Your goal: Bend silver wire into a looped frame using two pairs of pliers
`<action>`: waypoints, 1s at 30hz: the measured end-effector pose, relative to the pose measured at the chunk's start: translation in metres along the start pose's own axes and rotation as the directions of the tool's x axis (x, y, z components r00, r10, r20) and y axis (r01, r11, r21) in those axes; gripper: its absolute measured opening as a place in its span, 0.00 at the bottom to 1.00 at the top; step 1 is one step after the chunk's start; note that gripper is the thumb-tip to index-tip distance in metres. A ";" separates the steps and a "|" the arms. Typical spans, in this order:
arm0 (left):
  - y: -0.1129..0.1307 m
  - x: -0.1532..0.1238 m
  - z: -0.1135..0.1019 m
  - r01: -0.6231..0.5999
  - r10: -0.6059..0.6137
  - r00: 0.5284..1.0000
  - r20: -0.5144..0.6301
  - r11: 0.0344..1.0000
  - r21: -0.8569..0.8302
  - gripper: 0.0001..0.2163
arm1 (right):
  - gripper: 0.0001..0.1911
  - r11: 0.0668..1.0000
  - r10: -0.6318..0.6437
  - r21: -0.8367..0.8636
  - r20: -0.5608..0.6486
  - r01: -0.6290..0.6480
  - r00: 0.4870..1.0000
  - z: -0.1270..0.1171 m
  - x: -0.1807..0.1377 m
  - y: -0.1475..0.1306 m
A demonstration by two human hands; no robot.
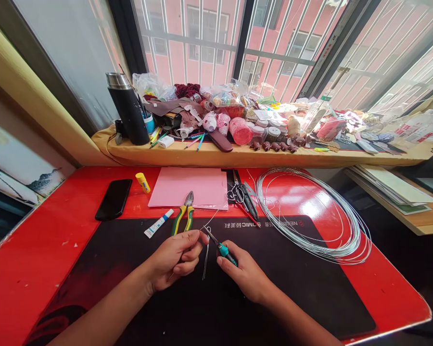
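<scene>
Between the fingers of my left hand (pixel 178 257) is pinched a thin piece of silvery wire (pixel 206 262), bent into a small loop with its ends hanging down. My right hand (pixel 243 269) is closed around the teal and black handle of needle-nose pliers (pixel 222 248). The slim jaws of these pliers point up and left and meet the wire by the loop; whether they clamp it I cannot tell. Just beyond my left hand lie combination pliers (pixel 184 214) with green and yellow handles, and left of them a white and blue tube (pixel 159 223).
A large coil of wire (pixel 346 245) lies at the right on the red table (pixel 393 283). Pink paper (pixel 187 185), scissors (pixel 234 192), a box cutter (pixel 250 204), a glue stick (pixel 143 182) and a phone (pixel 113 199) lie behind the black mat (pixel 292 288). The windowsill is crowded with craft materials.
</scene>
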State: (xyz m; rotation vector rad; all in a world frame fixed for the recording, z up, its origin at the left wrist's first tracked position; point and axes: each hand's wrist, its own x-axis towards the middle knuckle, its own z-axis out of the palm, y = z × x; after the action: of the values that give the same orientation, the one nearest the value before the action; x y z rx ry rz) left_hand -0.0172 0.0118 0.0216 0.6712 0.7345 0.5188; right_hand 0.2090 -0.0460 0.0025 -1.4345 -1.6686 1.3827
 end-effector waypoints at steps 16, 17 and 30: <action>-0.017 -0.001 0.002 -0.029 0.031 0.999 0.026 0.996 -0.088 0.13 | 0.20 0.995 -0.011 0.102 0.066 0.004 0.998 -0.007 -0.006 -0.011; -0.017 -0.001 0.002 -0.028 0.031 0.999 0.026 0.996 -0.084 0.14 | 0.20 0.995 -0.014 0.103 0.068 0.007 0.998 -0.007 -0.006 -0.011; -0.018 0.002 0.005 -0.137 0.149 0.984 -0.099 0.984 0.113 0.17 | 0.18 0.998 0.000 0.059 0.032 -0.002 0.999 -0.006 -0.004 -0.008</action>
State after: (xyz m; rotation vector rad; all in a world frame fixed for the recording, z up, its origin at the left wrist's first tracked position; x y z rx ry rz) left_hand -0.0088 -0.0014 0.0109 0.8038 0.8227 0.6552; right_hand 0.2120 -0.0467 0.0125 -1.3867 -1.6333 1.4506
